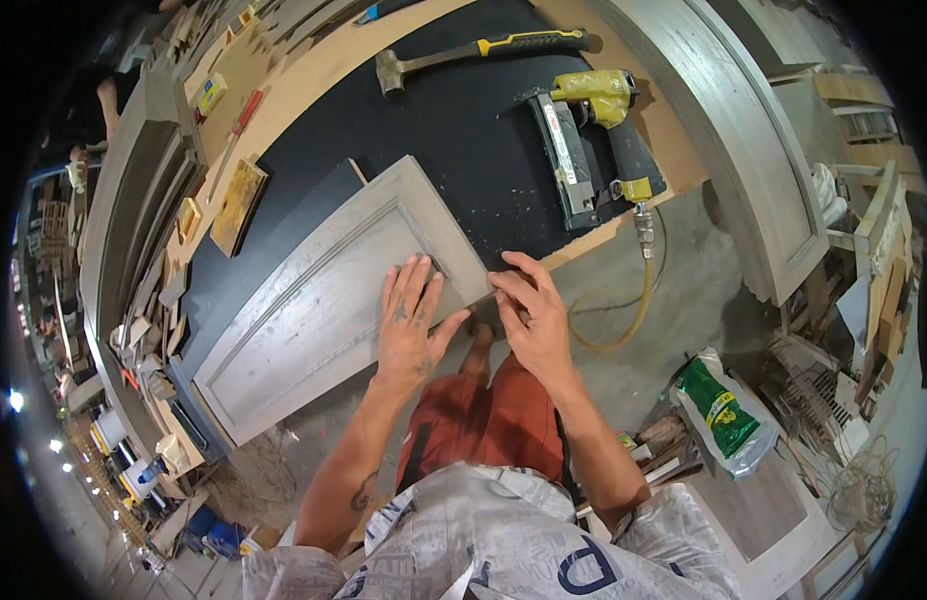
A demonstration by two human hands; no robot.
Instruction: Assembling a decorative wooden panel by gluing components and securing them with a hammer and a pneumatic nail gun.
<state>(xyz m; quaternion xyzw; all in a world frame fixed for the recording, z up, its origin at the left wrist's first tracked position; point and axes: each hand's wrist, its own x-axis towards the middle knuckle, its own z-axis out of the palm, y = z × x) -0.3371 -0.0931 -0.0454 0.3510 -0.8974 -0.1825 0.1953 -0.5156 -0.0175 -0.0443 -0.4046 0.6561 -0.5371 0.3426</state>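
Note:
A grey wooden cabinet door (314,310) with a raised-edge panel lies slanted across the near side of the workbench. My left hand (412,325) rests flat on its face near the right end, fingers stretched out and holding nothing. At the door's near right corner is my right hand (534,320), its thumb and fingers bent round the edge. Whether a small piece sits between those fingertips cannot be made out. Beyond the door, a yellow and black nail gun (594,130) lies on the black bench mat (444,130). A hammer (474,55) with a yellow and black handle lies farther back.
From the nail gun an air hose (639,310) hangs over the bench edge. Another grey door (734,130) stands at the right. Stacked grey panels (144,190), a wood block (240,208) and a red-handled screwdriver (246,115) are on the left. A green bag (719,410) lies lower right.

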